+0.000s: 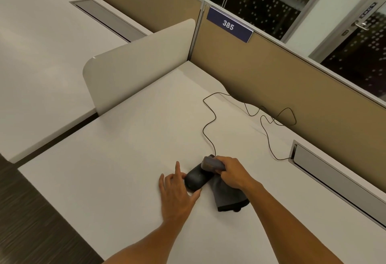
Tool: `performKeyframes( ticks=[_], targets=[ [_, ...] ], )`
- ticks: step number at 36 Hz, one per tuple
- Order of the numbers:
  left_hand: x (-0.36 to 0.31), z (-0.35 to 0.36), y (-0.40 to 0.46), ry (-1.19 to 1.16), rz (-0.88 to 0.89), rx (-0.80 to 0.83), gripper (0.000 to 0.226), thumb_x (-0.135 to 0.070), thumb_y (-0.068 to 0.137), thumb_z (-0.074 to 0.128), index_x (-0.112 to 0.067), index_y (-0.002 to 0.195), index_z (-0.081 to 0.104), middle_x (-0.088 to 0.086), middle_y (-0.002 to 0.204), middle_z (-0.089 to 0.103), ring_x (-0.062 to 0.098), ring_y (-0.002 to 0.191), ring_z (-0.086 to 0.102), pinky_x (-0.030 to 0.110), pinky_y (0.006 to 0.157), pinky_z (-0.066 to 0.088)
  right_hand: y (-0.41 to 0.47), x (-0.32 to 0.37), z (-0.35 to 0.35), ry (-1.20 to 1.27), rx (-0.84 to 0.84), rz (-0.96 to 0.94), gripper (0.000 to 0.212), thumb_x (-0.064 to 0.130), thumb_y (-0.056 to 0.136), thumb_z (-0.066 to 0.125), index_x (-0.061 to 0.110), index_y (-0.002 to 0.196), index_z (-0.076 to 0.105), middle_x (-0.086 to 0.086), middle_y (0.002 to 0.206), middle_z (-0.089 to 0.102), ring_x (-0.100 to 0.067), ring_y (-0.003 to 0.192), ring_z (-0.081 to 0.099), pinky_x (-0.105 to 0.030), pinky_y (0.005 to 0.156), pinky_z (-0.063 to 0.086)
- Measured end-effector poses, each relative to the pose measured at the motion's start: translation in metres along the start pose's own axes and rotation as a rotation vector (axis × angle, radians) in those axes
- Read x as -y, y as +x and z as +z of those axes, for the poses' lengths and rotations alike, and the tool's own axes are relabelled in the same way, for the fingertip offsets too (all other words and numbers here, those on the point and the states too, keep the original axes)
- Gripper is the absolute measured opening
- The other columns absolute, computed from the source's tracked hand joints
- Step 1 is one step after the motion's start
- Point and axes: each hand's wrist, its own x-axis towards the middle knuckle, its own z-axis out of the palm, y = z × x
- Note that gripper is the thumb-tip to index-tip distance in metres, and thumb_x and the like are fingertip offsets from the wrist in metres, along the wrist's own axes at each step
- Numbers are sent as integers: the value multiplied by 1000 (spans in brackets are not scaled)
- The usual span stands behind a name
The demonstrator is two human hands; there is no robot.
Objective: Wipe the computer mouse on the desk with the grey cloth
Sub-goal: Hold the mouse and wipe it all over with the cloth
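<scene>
A black computer mouse [196, 180] lies on the white desk [125, 138], its thin black cable [205, 126] looping off toward the partition. My left hand [177, 192] rests flat beside the mouse, thumb and fingertips touching its near and left sides, steadying it. My right hand [231, 172] is closed on a grey cloth [227, 197]. A folded part of the cloth is pressed over the front end of the mouse, and the rest trails on the desk under my wrist.
A tan partition [271, 80] with a blue "385" sign [228, 24] bounds the desk's far side. A white divider panel [135, 63] stands at the left. A grey cable tray slot [334, 172] lies at the right. The desk's left edge drops to dark floor [31, 222].
</scene>
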Motion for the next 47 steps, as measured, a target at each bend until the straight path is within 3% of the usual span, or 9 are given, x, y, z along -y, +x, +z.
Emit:
performKeyframes(
  ticks=[4, 9, 16, 23, 29, 47],
  targets=[
    [-1, -2, -1, 28, 42, 8, 113, -62, 68, 73, -21, 152, 9, -4, 108, 64, 20, 110, 57, 53, 117, 26, -4, 0, 5, 19, -27, -18, 48, -2, 83, 53, 26, 121, 61, -3, 110, 68, -18, 94, 60, -24, 79, 44],
    [0, -2, -1, 38, 48, 19, 112, -65, 69, 69, -24, 152, 7, -5, 110, 64, 19, 112, 56, 52, 118, 24, -13, -5, 8, 51, -63, -16, 47, -1, 84, 54, 31, 117, 63, 9, 99, 63, -7, 84, 57, -10, 69, 40],
    [0, -3, 1, 25, 37, 31, 112, -65, 68, 70, -27, 152, 7, -5, 111, 65, 20, 113, 56, 52, 118, 24, -22, -19, -8, 93, -113, 25, 43, -3, 83, 52, 30, 106, 64, 3, 93, 68, -8, 81, 62, -17, 67, 46],
    [0, -4, 0, 33, 49, 33, 111, -65, 68, 71, -25, 152, 11, -4, 113, 65, 22, 114, 57, 53, 117, 25, -9, 10, -1, 240, -293, 18, 40, 6, 87, 55, 34, 116, 62, 5, 98, 69, -14, 88, 64, -24, 76, 50],
    [0, 0, 1, 66, 60, -5, 111, -68, 65, 71, -18, 152, 21, -6, 107, 66, 19, 109, 59, 54, 114, 31, 0, 36, 28, 99, -203, -53, 53, 9, 84, 55, 35, 130, 57, 2, 117, 70, -21, 102, 65, -26, 87, 49],
    [2, 3, 0, 127, 87, 0, 103, -65, 70, 65, -19, 153, 24, -7, 101, 64, 19, 96, 57, 54, 113, 30, -28, 11, 44, 13, -217, -78, 50, 6, 90, 52, 32, 132, 56, -5, 111, 67, -17, 94, 59, -19, 84, 42]
  ],
)
